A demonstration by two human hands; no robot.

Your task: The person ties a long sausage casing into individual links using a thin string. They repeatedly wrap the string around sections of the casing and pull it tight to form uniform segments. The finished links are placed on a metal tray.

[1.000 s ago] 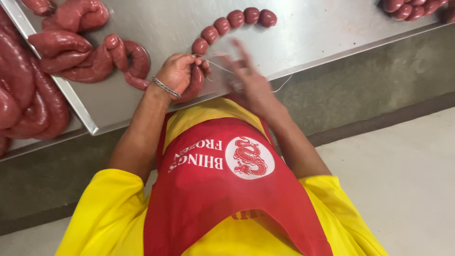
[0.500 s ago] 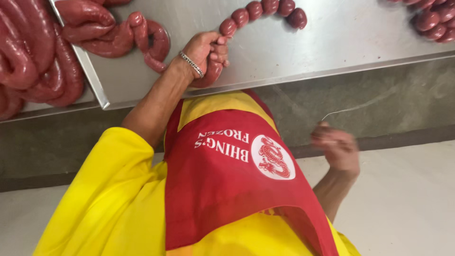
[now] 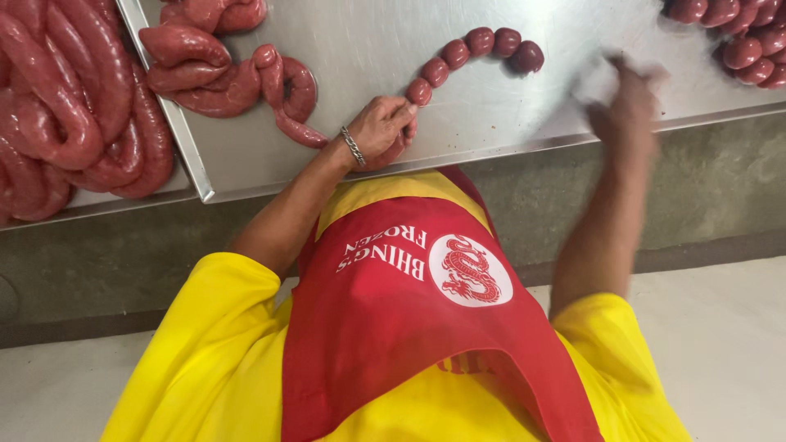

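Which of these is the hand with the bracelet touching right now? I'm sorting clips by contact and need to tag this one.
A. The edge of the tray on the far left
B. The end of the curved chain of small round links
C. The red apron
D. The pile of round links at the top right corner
B: the left hand, wearing the bracelet, grips the near end of the chain of small links on the steel table.

Sausage chain on steel table

A chain of small round reddish links (image 3: 479, 47) curves across the steel table, its near end pinched under the left hand (image 3: 381, 129); the uncut thick sausage (image 3: 286, 98) continues left.
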